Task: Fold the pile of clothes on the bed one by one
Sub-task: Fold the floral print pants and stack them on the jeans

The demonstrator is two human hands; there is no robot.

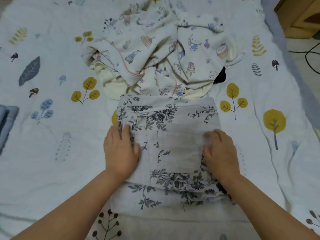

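A white garment with a dark blue floral print [173,135] lies folded into a rough rectangle on the bed in front of me. My left hand [121,149] rests on its left edge, fingers curled into the fabric. At the right edge, my right hand [220,151] does the same, its fingertips tucked under a fold. Behind the garment lies a heap of unfolded clothes [155,54], mostly cream fabric with cartoon prints and pink piping.
The bed sheet [52,153] is white with leaf, tree and mushroom prints. Folded blue denim [7,122] sits at the left edge. A dark item [220,77] peeks from the heap's right side. A wooden cabinet [301,18] and black cables [310,58] are off the bed, right.
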